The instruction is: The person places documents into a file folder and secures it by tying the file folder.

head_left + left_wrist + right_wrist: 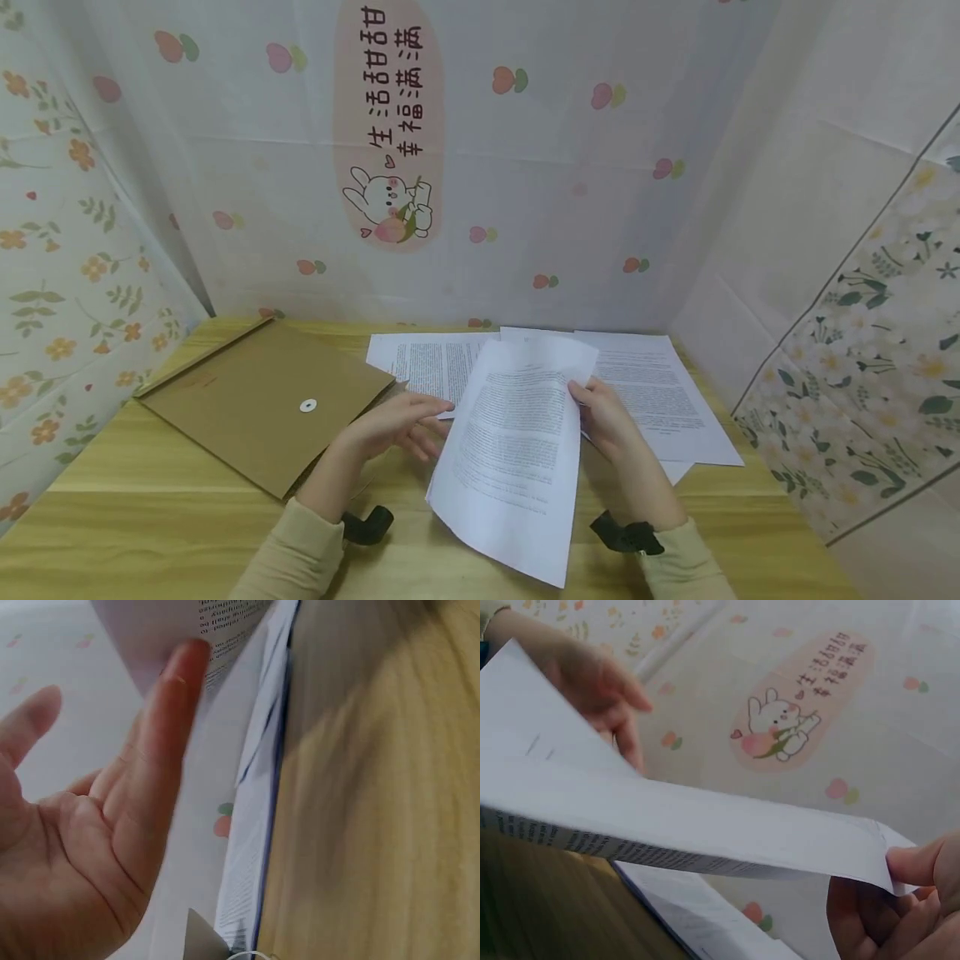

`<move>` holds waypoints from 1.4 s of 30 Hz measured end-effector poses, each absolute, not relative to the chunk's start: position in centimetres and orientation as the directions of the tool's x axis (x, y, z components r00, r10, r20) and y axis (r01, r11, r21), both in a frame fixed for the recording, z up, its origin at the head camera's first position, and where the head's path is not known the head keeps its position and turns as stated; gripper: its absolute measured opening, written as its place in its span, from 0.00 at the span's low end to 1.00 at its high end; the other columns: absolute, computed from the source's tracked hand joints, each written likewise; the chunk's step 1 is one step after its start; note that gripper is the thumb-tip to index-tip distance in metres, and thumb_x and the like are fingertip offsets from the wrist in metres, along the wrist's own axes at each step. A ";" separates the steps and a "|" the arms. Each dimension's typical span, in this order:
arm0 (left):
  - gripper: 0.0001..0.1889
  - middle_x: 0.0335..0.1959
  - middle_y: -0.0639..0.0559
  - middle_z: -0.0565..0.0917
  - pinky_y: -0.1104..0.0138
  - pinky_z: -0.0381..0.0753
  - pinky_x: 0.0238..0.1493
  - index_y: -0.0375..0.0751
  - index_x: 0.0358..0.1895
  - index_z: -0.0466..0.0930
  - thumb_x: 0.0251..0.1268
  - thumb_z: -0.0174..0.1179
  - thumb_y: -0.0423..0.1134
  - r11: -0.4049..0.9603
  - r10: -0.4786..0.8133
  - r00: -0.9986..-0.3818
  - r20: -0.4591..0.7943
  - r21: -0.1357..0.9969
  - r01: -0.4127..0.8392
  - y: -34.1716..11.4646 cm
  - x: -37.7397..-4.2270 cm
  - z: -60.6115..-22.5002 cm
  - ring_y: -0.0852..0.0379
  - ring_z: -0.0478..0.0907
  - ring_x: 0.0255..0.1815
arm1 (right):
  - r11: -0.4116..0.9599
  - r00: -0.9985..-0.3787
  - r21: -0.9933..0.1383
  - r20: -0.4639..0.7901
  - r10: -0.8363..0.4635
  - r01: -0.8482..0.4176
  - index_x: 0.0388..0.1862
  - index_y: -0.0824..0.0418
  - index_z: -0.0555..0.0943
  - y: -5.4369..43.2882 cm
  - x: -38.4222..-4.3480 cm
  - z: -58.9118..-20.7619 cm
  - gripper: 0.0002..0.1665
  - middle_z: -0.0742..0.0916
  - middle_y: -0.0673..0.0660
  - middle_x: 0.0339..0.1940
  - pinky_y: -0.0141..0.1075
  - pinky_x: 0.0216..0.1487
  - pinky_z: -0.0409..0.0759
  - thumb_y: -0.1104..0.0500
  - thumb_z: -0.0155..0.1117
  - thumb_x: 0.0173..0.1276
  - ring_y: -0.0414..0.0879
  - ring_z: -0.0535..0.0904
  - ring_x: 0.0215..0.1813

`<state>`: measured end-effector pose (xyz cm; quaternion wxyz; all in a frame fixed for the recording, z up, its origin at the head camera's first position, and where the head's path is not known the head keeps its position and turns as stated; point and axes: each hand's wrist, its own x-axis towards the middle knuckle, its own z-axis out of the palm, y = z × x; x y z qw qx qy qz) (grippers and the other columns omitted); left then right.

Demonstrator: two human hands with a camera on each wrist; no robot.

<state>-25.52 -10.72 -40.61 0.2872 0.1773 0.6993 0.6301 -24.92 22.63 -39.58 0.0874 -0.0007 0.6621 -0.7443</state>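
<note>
Behind the sheet [512, 446], part-hidden pages [652, 387]; leftward, brown envelope [258, 396].

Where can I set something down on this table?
Left front: bare table between the envelope and left sleeve. Right front: another patch between the spread papers and right sleeve. Crowded: the middle, where the right hand holds printed paper.

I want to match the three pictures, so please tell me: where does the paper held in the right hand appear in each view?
Head: the held paper is slightly right of centre, lower half.
Left wrist: apparently at the top edge, cut off by the frame.
Right wrist: spans from the left edge to the right hand.
Shared landmark: the left hand, in the left half of every view.
</note>
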 end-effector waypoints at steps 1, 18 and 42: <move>0.28 0.43 0.37 0.84 0.57 0.84 0.33 0.27 0.63 0.68 0.72 0.51 0.48 0.166 0.607 -0.773 -0.185 0.981 -0.104 -10.6 -25.5 -40.8 0.47 0.85 0.29 | -0.114 -0.983 -0.986 -0.103 -0.152 0.121 0.64 0.72 0.61 22.5 -24.8 -39.5 0.24 0.82 0.52 0.44 0.36 0.51 0.74 0.58 0.46 0.77 0.45 0.80 0.46; 0.19 0.45 0.39 0.84 0.55 0.83 0.40 0.31 0.62 0.69 0.71 0.53 0.33 0.022 0.556 -0.831 0.004 1.000 0.020 -10.1 -25.3 -41.3 0.44 0.84 0.41 | 0.020 -0.998 -0.998 0.059 -0.012 -0.059 0.72 0.62 0.59 22.0 -24.1 -38.4 0.29 0.84 0.60 0.47 0.36 0.46 0.80 0.61 0.51 0.75 0.48 0.83 0.44; 0.19 0.54 0.39 0.79 0.58 0.81 0.45 0.38 0.65 0.65 0.74 0.46 0.32 -0.219 0.094 -0.995 0.036 0.976 0.015 -9.6 -24.1 -39.4 0.45 0.81 0.48 | 0.027 -0.990 -0.992 -0.128 -0.053 0.127 0.61 0.72 0.72 18.9 -23.2 -40.6 0.25 0.86 0.62 0.46 0.39 0.42 0.83 0.63 0.62 0.67 0.51 0.85 0.43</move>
